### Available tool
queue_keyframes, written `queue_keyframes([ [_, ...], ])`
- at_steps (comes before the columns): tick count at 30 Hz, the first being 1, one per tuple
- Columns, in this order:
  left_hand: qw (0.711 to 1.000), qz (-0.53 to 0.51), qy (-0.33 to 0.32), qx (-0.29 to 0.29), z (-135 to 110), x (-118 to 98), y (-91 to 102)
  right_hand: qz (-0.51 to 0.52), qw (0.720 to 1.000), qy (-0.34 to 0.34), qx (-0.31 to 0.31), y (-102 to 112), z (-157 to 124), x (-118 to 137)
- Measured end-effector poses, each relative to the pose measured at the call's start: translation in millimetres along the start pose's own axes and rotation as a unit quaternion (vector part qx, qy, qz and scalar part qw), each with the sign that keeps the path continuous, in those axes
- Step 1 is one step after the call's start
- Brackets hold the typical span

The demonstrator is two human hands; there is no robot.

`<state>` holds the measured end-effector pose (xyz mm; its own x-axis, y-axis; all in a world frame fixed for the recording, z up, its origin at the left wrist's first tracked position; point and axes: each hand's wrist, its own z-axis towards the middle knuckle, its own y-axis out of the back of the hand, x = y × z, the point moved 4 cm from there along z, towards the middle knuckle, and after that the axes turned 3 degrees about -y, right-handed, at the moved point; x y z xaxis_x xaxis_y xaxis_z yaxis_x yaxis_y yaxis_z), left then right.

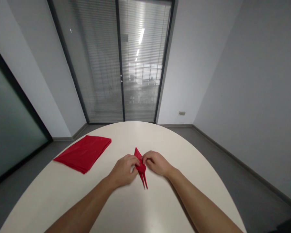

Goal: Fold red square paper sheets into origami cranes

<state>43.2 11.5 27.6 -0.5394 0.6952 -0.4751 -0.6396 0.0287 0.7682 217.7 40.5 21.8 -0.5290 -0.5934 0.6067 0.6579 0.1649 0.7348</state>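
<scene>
A folded piece of red origami paper (pixel 141 168) lies between my hands near the middle of the table. One pointed flap sticks up at its far end, and two thin legs point toward me. My left hand (pixel 126 169) grips its left side between thumb and fingers. On the other side, my right hand (pixel 157 162) has its fingers curled, with the tips pinched at the paper's upper right edge. Parts of the paper are hidden behind the fingertips.
A stack of red paper sheets (pixel 84 153) rests on the left of the round white table (pixel 184 181). Beyond the table's far edge stands a glass partition with blinds (pixel 102 81). Grey walls rise on both sides.
</scene>
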Motion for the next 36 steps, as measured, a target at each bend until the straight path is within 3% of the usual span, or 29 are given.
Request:
queue_keyframes([
  [5, 1.0, 0.002, 0.012, -0.012, 0.1, 2.6, -1.7, -0.035, 0.999, -0.033, -0.013, 0.1, -0.4, 2.1],
  [10, 0.998, 0.003, 0.038, -0.043, -0.5, 8.9, -2.4, -0.079, 0.996, 0.022, -0.028, 0.7, -0.7, 5.1],
  [15, 0.996, 0.009, 0.04, -0.079, -1.1, 18.5, -6.2, -0.129, 0.991, -0.023, -0.022, -1.0, -0.1, -2.8],
  [21, 0.992, 0.012, 0.09, -0.09, -2.3, 33.7, -15.6, -0.086, 0.995, -0.038, -0.01, -3.7, -0.4, 1.6],
  [29, 0.992, -0.035, 0.093, -0.074, -2.7, 32.5, -15.0, -0.037, 0.999, -0.03, -0.02, -7.1, -2.3, 2.0],
  [36, 0.992, -0.058, 0.097, -0.061, -2.6, 29.7, -13.6, 0.052, 0.994, -0.092, -0.037, -8.0, -0.5, -2.6],
])
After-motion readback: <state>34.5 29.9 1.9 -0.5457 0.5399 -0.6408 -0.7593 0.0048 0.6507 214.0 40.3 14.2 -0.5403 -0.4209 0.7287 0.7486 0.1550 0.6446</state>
